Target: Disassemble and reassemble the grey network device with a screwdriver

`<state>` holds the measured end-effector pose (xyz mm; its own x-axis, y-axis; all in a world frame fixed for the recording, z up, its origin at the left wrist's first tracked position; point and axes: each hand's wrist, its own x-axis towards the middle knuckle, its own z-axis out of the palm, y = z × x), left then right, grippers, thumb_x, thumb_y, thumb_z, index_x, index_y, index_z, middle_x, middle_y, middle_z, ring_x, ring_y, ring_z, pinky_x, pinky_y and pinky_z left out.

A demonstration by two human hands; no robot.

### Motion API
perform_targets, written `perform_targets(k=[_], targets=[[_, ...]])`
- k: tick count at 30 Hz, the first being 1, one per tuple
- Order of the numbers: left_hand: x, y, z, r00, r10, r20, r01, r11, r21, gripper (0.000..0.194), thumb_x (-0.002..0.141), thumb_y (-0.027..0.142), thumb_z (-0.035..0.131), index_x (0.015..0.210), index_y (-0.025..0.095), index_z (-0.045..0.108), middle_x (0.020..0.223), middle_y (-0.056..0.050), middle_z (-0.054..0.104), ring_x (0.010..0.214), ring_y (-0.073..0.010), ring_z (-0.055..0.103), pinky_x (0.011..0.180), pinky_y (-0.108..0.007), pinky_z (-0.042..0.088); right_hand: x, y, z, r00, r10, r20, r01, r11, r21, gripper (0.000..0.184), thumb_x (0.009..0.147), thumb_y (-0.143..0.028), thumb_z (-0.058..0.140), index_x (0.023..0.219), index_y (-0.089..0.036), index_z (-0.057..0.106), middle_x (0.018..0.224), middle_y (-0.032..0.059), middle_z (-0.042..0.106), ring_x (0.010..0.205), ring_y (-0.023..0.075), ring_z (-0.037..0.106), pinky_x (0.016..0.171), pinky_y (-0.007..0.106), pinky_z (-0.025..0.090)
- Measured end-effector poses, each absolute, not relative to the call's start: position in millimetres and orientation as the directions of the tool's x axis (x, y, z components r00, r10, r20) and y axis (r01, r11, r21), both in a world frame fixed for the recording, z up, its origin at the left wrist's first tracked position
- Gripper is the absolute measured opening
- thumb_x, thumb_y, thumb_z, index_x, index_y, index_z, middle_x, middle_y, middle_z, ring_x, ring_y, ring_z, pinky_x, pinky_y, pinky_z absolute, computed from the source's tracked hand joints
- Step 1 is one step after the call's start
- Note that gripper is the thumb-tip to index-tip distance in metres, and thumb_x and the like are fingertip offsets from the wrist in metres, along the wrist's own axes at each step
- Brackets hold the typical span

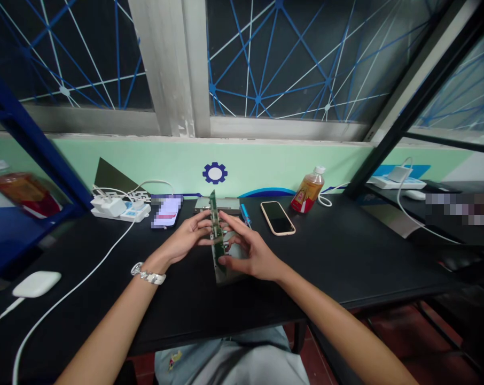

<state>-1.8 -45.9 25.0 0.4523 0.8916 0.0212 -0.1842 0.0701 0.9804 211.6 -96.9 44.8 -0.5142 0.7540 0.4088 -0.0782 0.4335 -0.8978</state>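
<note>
A green circuit board [218, 247] stands on edge between my two hands, above the black desk. My left hand [189, 234] grips it from the left side, fingers against its face. On the other side my right hand [255, 251] holds it, with the thumb near its lower end and the fingers higher up. Beneath and behind the board lies a grey metal plate or casing [236, 248], partly covered by my right hand. A blue pen-like tool [246, 214] rests just beyond my right fingers.
Left of the board are a lit phone [168, 210] and a white power strip [130, 212] with plugs. A white cable runs along the left past a white rounded case [37, 284]. To the right lie a dark phone [278, 218] and a drink bottle [307, 191].
</note>
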Motion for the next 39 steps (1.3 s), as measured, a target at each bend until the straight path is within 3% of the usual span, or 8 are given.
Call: perform_targets(k=[6, 16, 20, 22, 25, 27, 33, 39], targets=[[-32, -40, 40, 0.447, 0.894, 0.031, -0.182, 0.057, 0.982, 0.061, 0.087, 0.023, 0.071, 0.143, 0.027, 0.047, 0.116, -0.010, 0.069, 0.100, -0.0222, 0.070, 0.086, -0.041, 0.060, 222, -79, 42, -0.484, 0.815, 0.319, -0.225, 0.237, -0.945, 0.069, 0.087, -0.028, 0.069, 0.151, -0.029, 0.041, 0.151, 0.0051, 0.046, 0.135, 0.0226, 0.048, 0.114, 0.041, 0.038], [-19, -47, 39, 0.535, 0.842, 0.070, -0.216, 0.057, 0.975, 0.039, 0.084, 0.022, 0.073, 0.120, 0.022, 0.057, 0.112, -0.007, 0.068, 0.080, -0.0156, 0.069, 0.061, -0.025, 0.061, 216, -68, 17, -0.403, 0.892, 0.206, -0.024, 0.215, -0.976, 0.074, 0.082, -0.031, 0.073, 0.150, -0.025, 0.044, 0.131, 0.0074, 0.057, 0.105, 0.0183, 0.060, 0.096, 0.037, 0.051], [-2, -49, 33, 0.451, 0.883, 0.130, -0.205, -0.039, 0.978, 0.031, 0.081, 0.026, 0.078, 0.102, 0.018, 0.057, 0.089, -0.002, 0.064, 0.066, -0.0113, 0.061, 0.052, -0.020, 0.052, 208, -75, 20, -0.503, 0.854, 0.135, -0.154, 0.065, -0.986, 0.073, 0.086, -0.038, 0.072, 0.151, -0.027, 0.041, 0.133, 0.0048, 0.060, 0.120, 0.0213, 0.057, 0.110, 0.042, 0.040], [6, -50, 30, 0.315, 0.933, 0.174, -0.169, -0.125, 0.978, 0.034, 0.076, 0.028, 0.082, 0.099, 0.018, 0.058, 0.091, -0.002, 0.063, 0.077, -0.0131, 0.062, 0.061, -0.021, 0.051, 205, -77, 23, -0.533, 0.839, 0.115, -0.196, 0.010, -0.981, 0.073, 0.084, -0.038, 0.073, 0.150, -0.029, 0.042, 0.136, 0.0041, 0.059, 0.128, 0.0224, 0.053, 0.113, 0.043, 0.036], [16, -55, 29, 0.185, 0.970, 0.157, -0.107, -0.139, 0.985, 0.045, 0.076, 0.034, 0.082, 0.113, 0.021, 0.059, 0.113, -0.007, 0.064, 0.108, -0.0199, 0.060, 0.087, -0.029, 0.051, 201, -80, 28, -0.554, 0.819, 0.146, -0.256, -0.001, -0.967, 0.075, 0.077, -0.032, 0.081, 0.145, -0.032, 0.049, 0.137, 0.0027, 0.059, 0.131, 0.0234, 0.051, 0.110, 0.040, 0.041], [19, -58, 28, 0.254, 0.963, 0.092, -0.113, -0.065, 0.991, 0.049, 0.082, 0.039, 0.076, 0.124, 0.023, 0.057, 0.120, -0.008, 0.064, 0.114, -0.0225, 0.059, 0.093, -0.033, 0.049, 199, -82, 31, -0.560, 0.810, 0.171, -0.303, -0.008, -0.953, 0.068, 0.076, -0.029, 0.081, 0.139, -0.031, 0.055, 0.134, 0.0026, 0.062, 0.126, 0.0227, 0.055, 0.108, 0.039, 0.043], [-5, -52, 33, 0.381, 0.924, -0.036, -0.124, 0.090, 0.988, 0.044, 0.090, 0.041, 0.067, 0.131, 0.024, 0.059, 0.127, -0.011, 0.063, 0.113, -0.0231, 0.062, 0.084, -0.031, 0.053, 209, -73, 36, -0.516, 0.850, 0.108, -0.368, -0.106, -0.924, 0.046, 0.080, -0.032, 0.077, 0.123, -0.021, 0.066, 0.117, 0.0074, 0.072, 0.108, 0.0245, 0.067, 0.097, 0.041, 0.050], [-22, -48, 43, 0.477, 0.879, 0.001, -0.188, 0.102, 0.977, 0.041, 0.088, 0.030, 0.071, 0.128, 0.024, 0.063, 0.130, -0.012, 0.063, 0.103, -0.0225, 0.066, 0.077, -0.032, 0.060, 221, -58, 28, -0.403, 0.900, 0.168, -0.232, 0.076, -0.970, 0.046, 0.082, -0.037, 0.074, 0.124, -0.019, 0.065, 0.103, 0.0056, 0.075, 0.100, 0.0238, 0.068, 0.094, 0.040, 0.051]])
